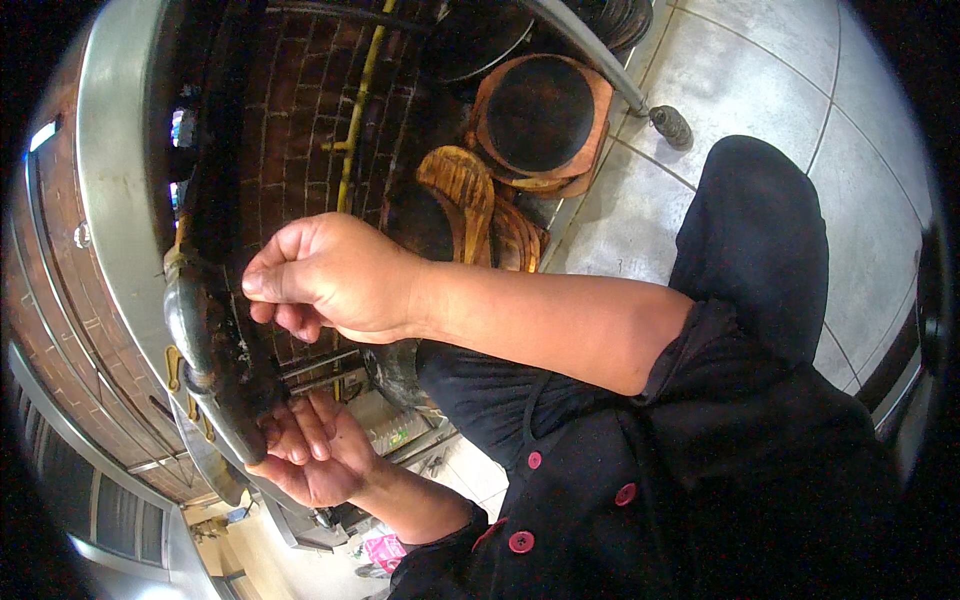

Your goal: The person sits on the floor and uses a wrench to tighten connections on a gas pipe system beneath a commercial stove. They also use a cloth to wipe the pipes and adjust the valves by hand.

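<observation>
My right hand (335, 280) reaches in from the right with its fingers curled and the thumb pressed against the index finger. Anything in that pinch is too small or hidden to make out. Lower down, my left hand (325, 450) is turned palm up, its fingers apart and slightly bent. Its fingertips are at the lower end of a worn grey metal pipe (235, 420), apparently touching it. The pipe runs below a stainless steel edge (120, 200), with bent brass-coloured pieces (175, 370) beside it. The area behind the pipe is dark.
Round black plates on wooden bases (595, 140) and loose wooden boards (460, 185) are stacked beyond my right forearm. A yellow pipe (360, 120) crosses the brick wall (300, 130). A metal leg with a dark foot (672, 127) stands on the tiled floor (760, 60).
</observation>
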`<state>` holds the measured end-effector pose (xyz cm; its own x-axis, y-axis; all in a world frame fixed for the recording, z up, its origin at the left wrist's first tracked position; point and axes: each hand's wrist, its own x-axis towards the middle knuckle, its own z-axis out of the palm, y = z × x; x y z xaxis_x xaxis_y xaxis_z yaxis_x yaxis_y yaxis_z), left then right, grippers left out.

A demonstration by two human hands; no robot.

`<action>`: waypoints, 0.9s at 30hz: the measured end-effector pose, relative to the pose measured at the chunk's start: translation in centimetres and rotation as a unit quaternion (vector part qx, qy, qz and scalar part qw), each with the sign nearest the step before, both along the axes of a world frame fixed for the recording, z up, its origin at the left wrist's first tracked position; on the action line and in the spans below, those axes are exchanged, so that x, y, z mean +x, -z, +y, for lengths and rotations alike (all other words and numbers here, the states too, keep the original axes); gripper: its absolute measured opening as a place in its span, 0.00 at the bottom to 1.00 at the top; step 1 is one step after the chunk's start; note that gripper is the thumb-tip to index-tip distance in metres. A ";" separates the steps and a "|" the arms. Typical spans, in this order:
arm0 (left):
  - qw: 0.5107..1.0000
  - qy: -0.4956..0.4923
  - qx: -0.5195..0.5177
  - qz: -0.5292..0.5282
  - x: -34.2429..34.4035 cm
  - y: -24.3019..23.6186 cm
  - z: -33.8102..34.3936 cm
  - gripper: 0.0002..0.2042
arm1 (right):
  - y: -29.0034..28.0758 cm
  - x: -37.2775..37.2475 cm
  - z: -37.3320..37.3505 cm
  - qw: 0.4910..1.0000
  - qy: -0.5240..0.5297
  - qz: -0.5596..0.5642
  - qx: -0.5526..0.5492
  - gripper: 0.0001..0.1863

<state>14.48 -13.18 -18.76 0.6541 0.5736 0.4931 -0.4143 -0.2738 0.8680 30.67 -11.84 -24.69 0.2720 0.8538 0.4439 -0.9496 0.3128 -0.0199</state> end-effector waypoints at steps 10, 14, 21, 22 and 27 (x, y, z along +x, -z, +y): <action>0.999 0.016 0.020 0.020 -0.4 0.1 0.9 0.19 | 0.1 -0.1 -0.2 1.000 0.015 -0.013 -0.012 0.05; 0.999 0.033 0.021 0.028 -0.4 0.0 1.0 0.21 | -0.2 -0.4 -0.5 0.999 0.012 -0.001 -0.033 0.05; 0.997 0.035 0.041 0.053 -0.6 0.0 1.1 0.22 | -0.2 0.1 -0.1 0.993 0.108 -0.023 -0.030 0.04; 0.998 0.019 0.032 0.044 -0.4 0.1 0.9 0.20 | -0.3 0.0 0.0 0.991 0.129 -0.020 -0.032 0.04; 1.000 -0.008 0.010 0.022 0.4 0.5 0.5 0.18 | -0.1 0.1 -0.2 0.993 0.109 -0.022 -0.033 0.04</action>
<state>14.87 -12.70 -19.30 0.6662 0.5748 0.4751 -0.3708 -0.2974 0.8798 30.76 -12.07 -24.58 0.4355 0.8044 0.4042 -0.8568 0.5081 -0.0881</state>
